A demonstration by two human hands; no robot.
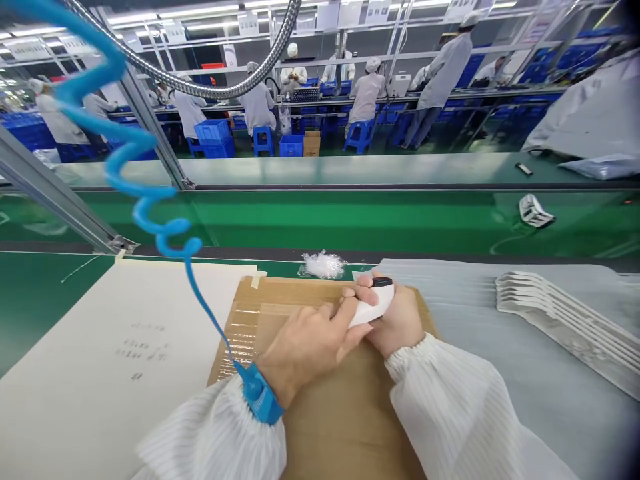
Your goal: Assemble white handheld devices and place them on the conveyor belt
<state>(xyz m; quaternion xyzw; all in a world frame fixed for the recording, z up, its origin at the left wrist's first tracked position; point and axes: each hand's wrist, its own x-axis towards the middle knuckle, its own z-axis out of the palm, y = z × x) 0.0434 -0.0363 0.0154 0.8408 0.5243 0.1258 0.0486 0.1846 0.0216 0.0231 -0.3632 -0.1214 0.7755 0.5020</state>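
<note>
- Fingers of the right hand curl closed around a white marker, gripping its body, and its black end shows just past them.
- Left fingers of the left hand lie nearly straight, their tips against the marker's lower end; whether they actually grip it, I cannot tell.
- Marker's long axis slants from lower left up to upper right, the black end pointing away from the person and toward the right, held above a taped cardboard sheet.
- Right hand is the nearer, wrapped around the marker; the left hand reaches in from the left side.
- Blue wrist strap circles the left wrist, with a coiled blue cord rising from it.
- White striped sleeves cover both forearms.
- Beyond the hands lies a clear plastic bag.
- Left of the cardboard lies a sheet of paper with small writing.
- Right of it, white moulded trays sit stacked on a grey sheet.
- Across a green workbench, co-workers sit at another bench among blue crates.
</note>
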